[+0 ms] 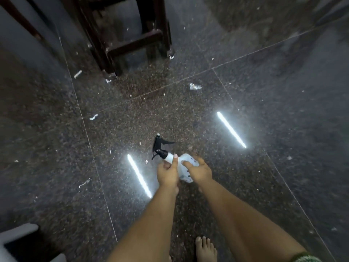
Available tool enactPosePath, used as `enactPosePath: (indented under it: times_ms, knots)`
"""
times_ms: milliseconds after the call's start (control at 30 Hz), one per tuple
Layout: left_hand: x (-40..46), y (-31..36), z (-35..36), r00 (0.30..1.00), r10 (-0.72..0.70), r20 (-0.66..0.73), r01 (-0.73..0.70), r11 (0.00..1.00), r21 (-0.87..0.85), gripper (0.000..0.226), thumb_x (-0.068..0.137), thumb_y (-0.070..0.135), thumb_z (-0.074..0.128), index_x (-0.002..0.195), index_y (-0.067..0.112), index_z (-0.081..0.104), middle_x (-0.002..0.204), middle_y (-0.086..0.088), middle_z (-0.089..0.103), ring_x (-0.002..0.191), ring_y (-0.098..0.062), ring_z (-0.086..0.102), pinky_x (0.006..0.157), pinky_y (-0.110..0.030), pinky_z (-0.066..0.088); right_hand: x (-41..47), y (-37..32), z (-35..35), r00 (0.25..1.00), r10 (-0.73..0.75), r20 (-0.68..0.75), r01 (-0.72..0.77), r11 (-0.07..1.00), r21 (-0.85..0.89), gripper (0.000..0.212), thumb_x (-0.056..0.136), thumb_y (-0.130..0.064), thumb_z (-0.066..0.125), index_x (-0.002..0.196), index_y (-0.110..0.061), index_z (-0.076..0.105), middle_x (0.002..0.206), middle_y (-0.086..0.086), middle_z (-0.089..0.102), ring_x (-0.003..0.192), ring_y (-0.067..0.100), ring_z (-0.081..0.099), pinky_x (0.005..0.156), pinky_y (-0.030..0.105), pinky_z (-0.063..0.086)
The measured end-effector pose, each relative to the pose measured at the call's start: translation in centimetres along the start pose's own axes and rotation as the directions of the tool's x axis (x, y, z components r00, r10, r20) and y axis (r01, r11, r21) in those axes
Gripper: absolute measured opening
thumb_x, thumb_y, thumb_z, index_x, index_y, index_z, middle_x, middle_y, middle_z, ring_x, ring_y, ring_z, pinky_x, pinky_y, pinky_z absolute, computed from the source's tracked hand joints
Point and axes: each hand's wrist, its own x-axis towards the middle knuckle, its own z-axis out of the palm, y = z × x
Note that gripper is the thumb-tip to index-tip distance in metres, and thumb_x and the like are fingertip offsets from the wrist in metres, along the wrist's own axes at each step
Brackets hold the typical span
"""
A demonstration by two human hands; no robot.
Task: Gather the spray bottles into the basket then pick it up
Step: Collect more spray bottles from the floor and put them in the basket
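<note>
A white spray bottle with a black trigger head is held above the dark floor, tilted with its nozzle pointing up and away. My left hand grips the bottle's neck, thumb along it. My right hand wraps the bottle's round body from the right. No basket shows in the head view.
A dark wooden stool stands at the top centre. Paper scraps litter the speckled granite floor. A grey-white object sits at the bottom left corner. My bare foot rests near the bottom edge.
</note>
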Motion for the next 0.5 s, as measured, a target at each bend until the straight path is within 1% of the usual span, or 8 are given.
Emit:
enactPosePath:
  times_ms: [33, 67, 200, 233, 300, 333, 400, 500]
  knots:
    - [-1.1, 0.9, -0.1, 0.998, 0.064, 0.026, -0.065, 0.997, 0.040, 0.034, 0.091, 0.029, 0.062, 0.117, 0.009, 0.053, 0.114, -0.007, 0.063, 0.079, -0.012, 0.058, 0.061, -0.015, 0.047, -1.5, -0.6, -0.9, 1.000, 0.005, -0.001, -0.005, 0.999, 0.045, 0.062, 0.077, -0.044, 0.070, 0.133, -0.029, 0.048, 0.133, 0.007, 0.056, 0.108, 0.024, 0.057, 0.088, 0.028, 0.048]
    - [-2.1, 1.8, -0.2, 0.994, 0.096, 0.046, -0.098, 0.994, 0.054, 0.024, 0.092, 0.028, 0.060, 0.109, 0.012, 0.054, 0.113, -0.009, 0.065, 0.080, -0.015, 0.059, 0.063, -0.019, 0.048, -3.1, -1.3, -1.7, 1.000, 0.010, -0.005, -0.009, 0.996, 0.085, 0.061, 0.076, -0.044, 0.070, 0.132, -0.031, 0.048, 0.130, 0.005, 0.058, 0.102, 0.021, 0.057, 0.085, 0.027, 0.048]
    - [-8.7, 6.4, -1.0, 0.980, 0.139, 0.141, -0.153, 0.984, 0.087, 0.016, 0.094, 0.029, 0.057, 0.098, 0.014, 0.050, 0.105, -0.011, 0.064, 0.092, -0.026, 0.061, 0.087, -0.039, 0.053, -10.7, -4.5, -7.0, 0.999, -0.025, 0.033, 0.021, 0.992, 0.124, 0.079, 0.061, -0.046, 0.077, 0.131, -0.042, 0.041, 0.130, 0.005, 0.047, 0.105, 0.024, 0.057, 0.095, 0.038, 0.052]
    - [-10.7, 7.7, -1.2, 0.971, 0.160, 0.179, -0.179, 0.979, 0.097, 0.016, 0.094, 0.029, 0.056, 0.096, 0.014, 0.050, 0.100, -0.009, 0.063, 0.093, -0.027, 0.062, 0.087, -0.040, 0.054, -12.8, -5.4, -8.7, 0.998, -0.051, 0.030, 0.048, 0.994, 0.102, 0.082, 0.060, -0.043, 0.081, 0.131, -0.040, 0.040, 0.129, 0.003, 0.040, 0.103, 0.022, 0.054, 0.095, 0.034, 0.051]
    - [-15.2, 10.6, -1.6, 0.942, 0.210, 0.262, -0.248, 0.961, 0.121, 0.015, 0.094, 0.026, 0.056, 0.098, 0.012, 0.051, 0.092, -0.006, 0.061, 0.089, -0.025, 0.061, 0.075, -0.035, 0.054, -17.1, -7.3, -12.3, 0.995, -0.099, 0.013, 0.099, 0.994, 0.052, 0.082, 0.061, -0.035, 0.086, 0.130, -0.029, 0.042, 0.125, 0.002, 0.030, 0.098, 0.018, 0.048, 0.088, 0.026, 0.046]
    - [-17.4, 12.0, -1.9, 0.924, 0.244, 0.294, -0.294, 0.945, 0.141, 0.016, 0.094, 0.025, 0.057, 0.100, 0.011, 0.051, 0.092, -0.006, 0.060, 0.087, -0.024, 0.059, 0.073, -0.033, 0.052, -19.2, -8.1, -13.9, 0.992, -0.124, 0.002, 0.124, 0.992, 0.023, 0.082, 0.060, -0.033, 0.087, 0.129, -0.025, 0.043, 0.126, 0.003, 0.031, 0.098, 0.017, 0.046, 0.086, 0.025, 0.044]
    - [-22.0, 14.5, -2.5, 0.881, 0.305, 0.361, -0.391, 0.900, 0.194, 0.017, 0.093, 0.025, 0.059, 0.100, 0.011, 0.051, 0.092, -0.005, 0.059, 0.088, -0.024, 0.058, 0.080, -0.040, 0.051, -23.7, -9.7, -16.8, 0.982, -0.187, -0.003, 0.187, 0.982, -0.028, 0.083, 0.059, -0.030, 0.088, 0.128, -0.020, 0.043, 0.126, 0.004, 0.038, 0.103, 0.017, 0.047, 0.085, 0.026, 0.042]
    - [-28.5, 17.6, -3.6, 0.813, 0.366, 0.454, -0.522, 0.803, 0.287, 0.019, 0.089, 0.028, 0.063, 0.094, 0.014, 0.052, 0.093, -0.006, 0.062, 0.089, -0.026, 0.062, 0.090, -0.049, 0.052, -29.8, -11.5, -20.4, 0.969, -0.244, -0.039, 0.245, 0.969, 0.019, 0.081, 0.058, -0.022, 0.088, 0.125, -0.018, 0.042, 0.124, 0.002, 0.052, 0.101, 0.017, 0.054, 0.082, 0.027, 0.047]
